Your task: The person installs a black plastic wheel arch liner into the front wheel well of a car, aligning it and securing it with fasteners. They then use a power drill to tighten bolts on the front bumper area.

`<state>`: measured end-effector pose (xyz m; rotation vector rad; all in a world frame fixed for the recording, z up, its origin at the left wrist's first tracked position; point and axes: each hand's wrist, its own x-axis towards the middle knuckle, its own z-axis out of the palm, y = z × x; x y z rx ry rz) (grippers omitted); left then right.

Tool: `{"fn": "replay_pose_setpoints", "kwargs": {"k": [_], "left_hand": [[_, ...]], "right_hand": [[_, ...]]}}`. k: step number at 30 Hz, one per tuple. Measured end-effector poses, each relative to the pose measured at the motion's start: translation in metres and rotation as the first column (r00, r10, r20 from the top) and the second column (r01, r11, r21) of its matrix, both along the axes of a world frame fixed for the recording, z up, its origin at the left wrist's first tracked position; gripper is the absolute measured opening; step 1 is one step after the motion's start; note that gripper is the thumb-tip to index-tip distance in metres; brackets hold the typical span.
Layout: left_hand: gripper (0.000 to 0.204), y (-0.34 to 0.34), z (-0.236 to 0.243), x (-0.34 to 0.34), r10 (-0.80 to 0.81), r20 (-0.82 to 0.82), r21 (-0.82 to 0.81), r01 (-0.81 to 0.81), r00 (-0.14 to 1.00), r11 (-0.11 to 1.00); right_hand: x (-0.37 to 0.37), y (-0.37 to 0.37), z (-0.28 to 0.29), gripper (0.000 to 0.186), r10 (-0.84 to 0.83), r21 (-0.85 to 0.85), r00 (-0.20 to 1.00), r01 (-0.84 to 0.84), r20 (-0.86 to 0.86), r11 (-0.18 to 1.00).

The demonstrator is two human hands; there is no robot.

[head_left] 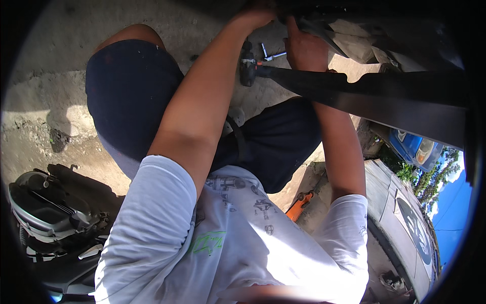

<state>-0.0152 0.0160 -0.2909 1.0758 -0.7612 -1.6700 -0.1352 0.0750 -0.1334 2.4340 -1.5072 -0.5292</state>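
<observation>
In the head view, a dull, shadowed black part (316,12) lies at the far side, its long axis seemingly left to right. The right hand (308,49) reaches its near side; the left hand (257,15) is by its left end. I cannot tell their opening or grip. A smooth, notched black strip (395,99) crosses the right forearm (343,152).

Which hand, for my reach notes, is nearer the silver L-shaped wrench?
Right: in the picture, the right hand is just right of the wrench; the left hand is farther, above it.
</observation>
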Motion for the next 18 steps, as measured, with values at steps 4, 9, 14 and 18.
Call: {"fn": "replay_pose_setpoints", "kwargs": {"k": [4,9,14,18], "left_hand": [[0.03,0.015,0.011,0.013,0.141,-0.58,0.347,0.086,0.802,0.934],[0.031,0.03,0.018,0.011,0.028,-0.494,0.172,0.066,0.869,0.983],[0.03,0.026,0.019,0.006,0.045,-0.384,0.146,0.012,0.922,0.989],[0.03,0.017,0.012,0.006,0.039,-0.33,0.112,-0.002,0.943,0.994]], "right_hand": [[0.009,-0.002,-0.021,0.069,0.036,-0.005,0.992,-0.037,-0.122,0.999],[0.007,0.002,-0.036,0.07,0.053,-0.052,0.998,-0.055,-0.034,0.997],[0.003,0.002,-0.039,0.069,0.07,-0.017,0.998,-0.07,-0.004,0.997],[0.002,0.005,-0.039,0.072,0.098,-0.041,0.995,-0.097,0.031,0.994]]}}
